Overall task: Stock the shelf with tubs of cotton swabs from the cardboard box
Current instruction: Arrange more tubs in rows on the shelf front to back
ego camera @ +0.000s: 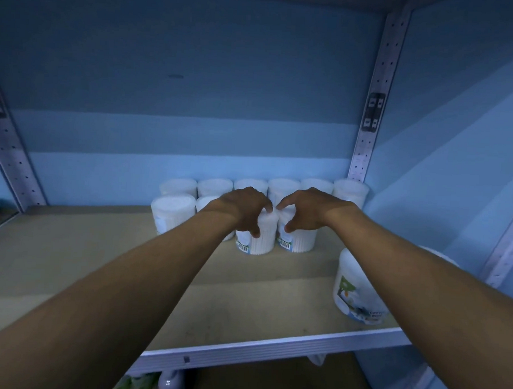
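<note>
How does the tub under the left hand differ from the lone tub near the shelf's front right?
The tub under the left hand stands mid-shelf among the rows; the lone tub sits apart by the front edge. The first is gripped from above and shows a barcode; the second is untouched and shows a picture label. The lone one looks larger, perhaps only nearer. Both are upright white tubs.

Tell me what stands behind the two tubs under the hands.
Behind the two tubs, a back row of white tubs lines the shelf's rear wall. Both hands, left and right, cover that row's middle.
</note>
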